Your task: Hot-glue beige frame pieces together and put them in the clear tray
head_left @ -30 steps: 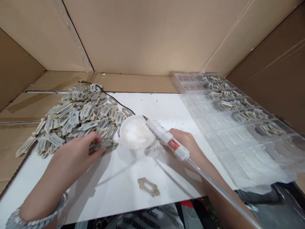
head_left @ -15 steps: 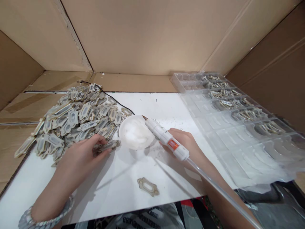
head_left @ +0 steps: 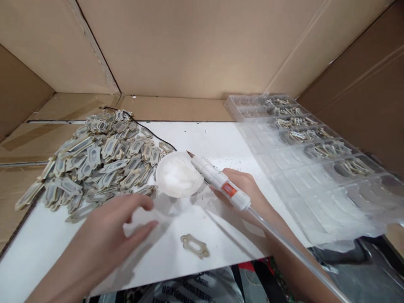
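Observation:
My left hand [head_left: 126, 235] hovers over the white sheet with thumb and forefinger apart and nothing between them. Close behind it spreads a heap of flat, frame-shaped pieces [head_left: 110, 166] with scalloped outlines. My right hand [head_left: 238, 187] is closed on a white pen-shaped tool [head_left: 217, 179] with a brown pointed tip, an orange band and a clear tube at its rear; most of the fingers are hidden. Its tip is over the right rim of a round white dish [head_left: 179, 174] holding something white. One single frame-shaped piece [head_left: 195, 246] lies flat near the sheet's front edge.
A clear compartment tray [head_left: 309, 168] stands at the right, with small metallic pieces in several compartments. A thin black cord [head_left: 151, 131] runs from the heap toward the dish. Cardboard walls [head_left: 189, 50] close off the back and sides.
My left hand has let go of the frame-shaped piece it held by the heap and moved toward me, fingers opening. My right hand and the tool have hardly moved.

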A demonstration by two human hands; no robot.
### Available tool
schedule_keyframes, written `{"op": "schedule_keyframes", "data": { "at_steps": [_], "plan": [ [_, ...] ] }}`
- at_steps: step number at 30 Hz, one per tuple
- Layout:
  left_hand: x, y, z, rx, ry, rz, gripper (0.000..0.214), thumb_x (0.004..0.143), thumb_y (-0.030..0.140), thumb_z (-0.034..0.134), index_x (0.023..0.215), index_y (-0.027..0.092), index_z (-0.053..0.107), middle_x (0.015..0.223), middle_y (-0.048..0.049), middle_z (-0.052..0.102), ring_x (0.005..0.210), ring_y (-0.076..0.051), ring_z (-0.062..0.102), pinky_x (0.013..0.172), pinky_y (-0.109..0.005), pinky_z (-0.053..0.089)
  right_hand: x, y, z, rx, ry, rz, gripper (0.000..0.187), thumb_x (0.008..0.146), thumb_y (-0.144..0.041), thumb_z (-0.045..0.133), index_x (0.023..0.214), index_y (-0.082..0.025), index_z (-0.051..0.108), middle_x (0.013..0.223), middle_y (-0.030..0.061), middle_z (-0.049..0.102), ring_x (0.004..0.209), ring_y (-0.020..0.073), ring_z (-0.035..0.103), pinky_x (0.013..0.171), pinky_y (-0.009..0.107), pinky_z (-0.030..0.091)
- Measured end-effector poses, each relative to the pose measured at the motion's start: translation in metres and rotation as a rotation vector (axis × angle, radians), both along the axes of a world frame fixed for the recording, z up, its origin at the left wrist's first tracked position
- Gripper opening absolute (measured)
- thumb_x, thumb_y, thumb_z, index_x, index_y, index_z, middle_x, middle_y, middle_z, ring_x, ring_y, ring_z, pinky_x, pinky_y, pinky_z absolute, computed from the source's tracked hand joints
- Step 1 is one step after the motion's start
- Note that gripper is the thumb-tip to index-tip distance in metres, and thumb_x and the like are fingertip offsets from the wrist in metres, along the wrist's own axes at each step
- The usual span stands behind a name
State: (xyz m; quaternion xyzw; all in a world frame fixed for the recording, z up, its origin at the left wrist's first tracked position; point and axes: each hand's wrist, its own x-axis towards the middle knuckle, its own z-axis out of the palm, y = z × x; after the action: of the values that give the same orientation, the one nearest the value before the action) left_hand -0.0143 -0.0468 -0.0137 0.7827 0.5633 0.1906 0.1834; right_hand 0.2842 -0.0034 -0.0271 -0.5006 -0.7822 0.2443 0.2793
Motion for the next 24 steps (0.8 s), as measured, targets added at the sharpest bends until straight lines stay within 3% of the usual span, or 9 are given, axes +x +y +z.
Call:
{"op": "schedule_keyframes", "data": {
  "at_steps": [2,4,7,10,19,24],
  "plan": [
    [0.018,-0.009,-0.002,-0.102,-0.034,-0.224,0.013,0.088,0.037,0.062,0.098,0.030,0.068,0.089,0.0004,0.071,0.080,-0.019,0.065,0.066,-0.025,0.046,0.000,0.000,0.000,0.014,0.010,-0.005,0.031,0.081,-0.020,0.056,0.064,-0.023,0.030,0.060,-0.0034,0.041,0.051,0.0119,0.040,0.050,0.027,0.027],
    [0.040,-0.015,-0.007,-0.228,0.020,-0.398,0.023,0.086,0.018,0.058,0.104,0.028,0.066,0.100,-0.0014,0.072,0.094,-0.020,0.065,0.078,-0.026,0.049,0.000,0.000,0.002,0.015,0.013,0.003,0.032,0.084,-0.022,0.055,0.064,-0.023,0.030,0.060,-0.0037,0.040,0.050,0.0114,0.039,0.050,0.027,0.027],
    [0.069,-0.019,-0.013,-0.285,0.145,-0.541,0.031,0.080,0.005,0.053,0.102,0.024,0.064,0.102,-0.0049,0.073,0.103,-0.024,0.063,0.089,-0.032,0.050,0.000,0.000,0.007,0.008,0.022,0.011,0.034,0.087,-0.025,0.054,0.064,-0.024,0.030,0.059,-0.0042,0.038,0.049,0.0112,0.037,0.049,0.027,0.026],
    [0.085,-0.021,-0.016,-0.305,0.296,-0.614,0.032,0.079,0.000,0.050,0.100,0.021,0.061,0.096,-0.0067,0.071,0.098,-0.026,0.064,0.089,-0.037,0.051,-0.002,-0.001,0.011,0.010,0.053,-0.001,0.035,0.087,-0.026,0.054,0.063,-0.024,0.029,0.058,-0.0046,0.035,0.049,0.0114,0.035,0.049,0.027,0.025],
    [0.091,-0.019,-0.009,-0.478,0.346,-0.457,0.039,0.075,-0.002,0.047,0.100,0.020,0.067,0.100,-0.0096,0.071,0.088,-0.027,0.068,0.076,-0.035,0.051,-0.003,-0.006,0.015,-0.055,0.235,-0.043,0.035,0.089,-0.031,0.057,0.065,-0.024,0.033,0.060,-0.0050,0.036,0.052,0.0124,0.038,0.052,0.028,0.032],
    [0.082,-0.011,-0.007,-0.610,0.025,-0.384,0.023,0.074,0.009,0.056,0.088,0.023,0.066,0.080,0.0000,0.066,0.074,-0.017,0.062,0.063,-0.025,0.042,0.003,-0.005,0.022,-0.250,0.230,-0.021,0.036,0.090,-0.041,0.053,0.065,-0.024,0.034,0.060,-0.0046,0.037,0.056,0.0134,0.041,0.055,0.029,0.036]
  ]
}}
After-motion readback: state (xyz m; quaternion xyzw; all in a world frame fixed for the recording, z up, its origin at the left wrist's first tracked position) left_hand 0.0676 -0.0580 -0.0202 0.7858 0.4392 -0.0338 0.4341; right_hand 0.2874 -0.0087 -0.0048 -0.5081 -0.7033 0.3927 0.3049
